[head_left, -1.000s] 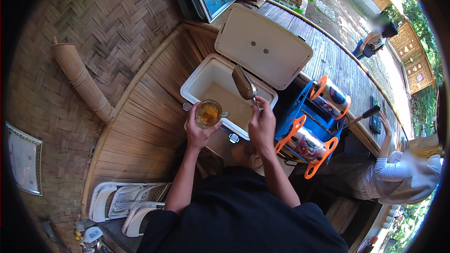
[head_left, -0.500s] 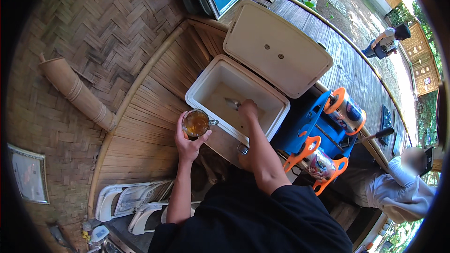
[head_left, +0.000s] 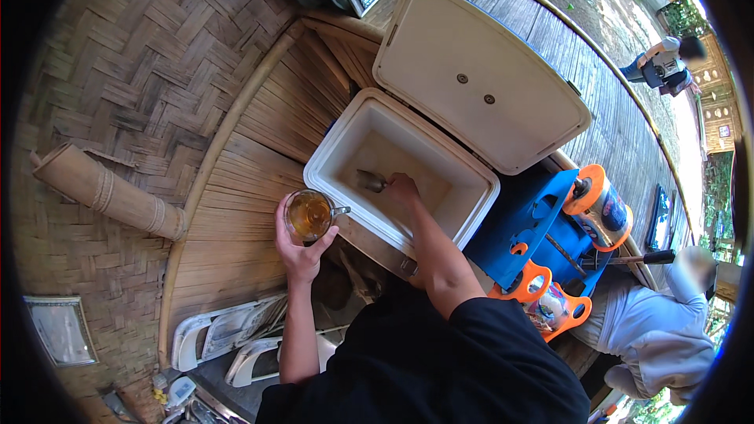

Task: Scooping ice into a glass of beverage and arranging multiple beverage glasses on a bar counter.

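Note:
My left hand (head_left: 298,255) is wrapped round a clear glass mug (head_left: 309,215) of amber drink. It keeps the mug just outside the near left corner of a white cooler box (head_left: 345,224), handle toward the box. Inside the box, my right hand (head_left: 403,188) grips a metal scoop (head_left: 371,180). The scoop's head points left, low over the pale bottom; I cannot tell what lies there. Hinged at the far side, the cooler's lid (head_left: 479,71) stands open.
Right of the cooler stands a blue rack (head_left: 526,220) with orange-ended rolls (head_left: 601,208). A black-handled rod (head_left: 648,257) sticks out beyond it. White folding chairs (head_left: 228,334) are at lower left. One person (head_left: 656,322) is close on the right, another (head_left: 666,63) farther off.
The scoop and my right hand have moved slightly left inside the cooler. My left hand still holds the mug. The view has shifted a little, and the nearby person has changed posture.

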`<action>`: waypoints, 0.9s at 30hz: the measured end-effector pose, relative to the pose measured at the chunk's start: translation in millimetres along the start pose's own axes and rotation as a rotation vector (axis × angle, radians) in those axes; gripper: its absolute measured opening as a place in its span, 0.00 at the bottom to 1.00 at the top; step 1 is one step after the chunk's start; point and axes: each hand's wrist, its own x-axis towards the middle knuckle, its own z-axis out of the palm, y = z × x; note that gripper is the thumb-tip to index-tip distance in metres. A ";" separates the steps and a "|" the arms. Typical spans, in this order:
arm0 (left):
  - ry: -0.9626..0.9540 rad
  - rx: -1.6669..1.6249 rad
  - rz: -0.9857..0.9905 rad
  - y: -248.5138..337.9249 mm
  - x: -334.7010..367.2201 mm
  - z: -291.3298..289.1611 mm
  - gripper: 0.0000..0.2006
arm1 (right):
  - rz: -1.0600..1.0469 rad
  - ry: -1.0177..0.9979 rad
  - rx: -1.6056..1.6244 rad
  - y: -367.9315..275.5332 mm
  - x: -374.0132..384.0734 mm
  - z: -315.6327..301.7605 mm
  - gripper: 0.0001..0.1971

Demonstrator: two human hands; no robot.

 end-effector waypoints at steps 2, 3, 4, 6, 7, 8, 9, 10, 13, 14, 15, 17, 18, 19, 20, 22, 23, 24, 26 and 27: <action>0.003 0.015 0.001 -0.7 1.8 -1.8 0.48 | -0.049 0.016 0.063 -3.7 2.9 3.7 0.13; -0.002 0.022 0.005 -0.6 3.0 -0.5 0.48 | -0.078 0.041 0.094 -4.0 4.5 2.7 0.13; -0.006 0.022 0.004 -1.1 4.0 0.2 0.48 | -0.108 0.066 0.124 -4.4 5.7 2.2 0.13; -0.008 0.002 -0.016 -1.3 5.9 0.2 0.47 | -0.110 0.065 0.126 -8.6 6.1 3.4 0.12; -0.006 0.003 -0.017 -0.7 6.3 -0.2 0.47 | -0.114 0.063 0.126 -12.3 5.8 4.2 0.12; -0.008 0.008 -0.013 -0.3 6.4 -0.2 0.47 | -0.114 0.060 0.125 -15.7 5.6 4.6 0.12; -0.015 0.010 -0.008 0.5 7.3 0.7 0.47 | -0.094 0.045 0.107 -16.0 6.6 4.3 0.11; -0.019 0.007 -0.009 -0.2 8.1 1.0 0.47 | -0.073 0.030 0.088 -15.7 7.1 3.9 0.11; -0.028 0.025 0.006 -2.0 9.4 2.0 0.46 | -0.074 0.032 0.065 -16.7 4.3 2.7 0.11; -0.035 0.014 0.005 -2.2 9.5 3.0 0.47 | -0.069 0.035 0.063 -15.0 3.2 -1.4 0.11; -0.031 0.010 0.004 -1.7 8.3 0.3 0.47 | -0.042 0.043 0.021 -20.1 -0.3 -5.2 0.11; -0.028 0.007 0.010 -2.7 9.0 0.8 0.47 | -0.010 0.053 -0.025 -20.5 -2.7 -20.4 0.11; -0.032 0.002 0.019 -2.5 9.4 2.9 0.47 | 0.045 0.082 -0.073 -15.0 -1.0 -35.5 0.11; -0.031 -0.002 0.015 -3.5 9.7 4.8 0.47 | 0.099 0.111 -0.121 -9.5 -1.2 -49.0 0.12; -0.021 -0.010 0.012 -5.9 8.0 0.1 0.47 | 0.134 0.135 -0.170 -16.5 -8.4 -58.4 0.12; -0.023 -0.029 0.011 -7.8 7.3 0.2 0.47 | 0.179 0.171 -0.218 -13.1 -20.2 -78.2 0.13; -0.033 -0.036 0.014 -8.1 7.7 1.6 0.47 | 0.229 0.221 -0.222 -6.2 -24.6 -84.0 0.14; -0.044 -0.044 0.016 -8.3 7.7 2.9 0.47 | 0.282 0.270 -0.225 0.5 -29.6 -87.7 0.16; -0.065 -0.068 0.006 -5.8 9.2 9.2 0.47 | 0.301 0.298 -0.335 28.1 -29.9 -80.5 0.16; -0.070 -0.075 -0.005 -5.5 9.0 7.8 0.48 | 0.304 0.308 -0.445 28.8 -32.5 -77.0 0.17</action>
